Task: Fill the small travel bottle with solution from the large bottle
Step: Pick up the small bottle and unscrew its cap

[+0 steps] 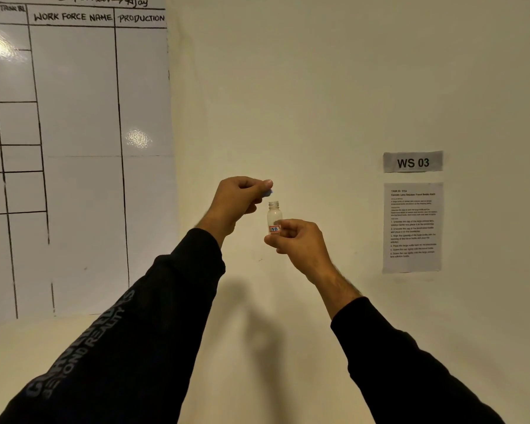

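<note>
The small travel bottle [274, 215] is clear plastic with a red-bordered label and an uncapped threaded neck. It is held upright in the air in front of the wall. My right hand [299, 240] pinches its lower part between thumb and fingers. My left hand [237, 198] is up and to the left of the bottle's mouth, its fingers curled round a small bluish cap [267, 193], only an edge of which shows. The cap is apart from the neck. The large bottle is not in view.
A whiteboard chart [74, 148] covers the wall at left. A "WS 03" sign [413, 162] and a printed instruction sheet [412, 228] hang on the wall at right. No table or counter surface is visible.
</note>
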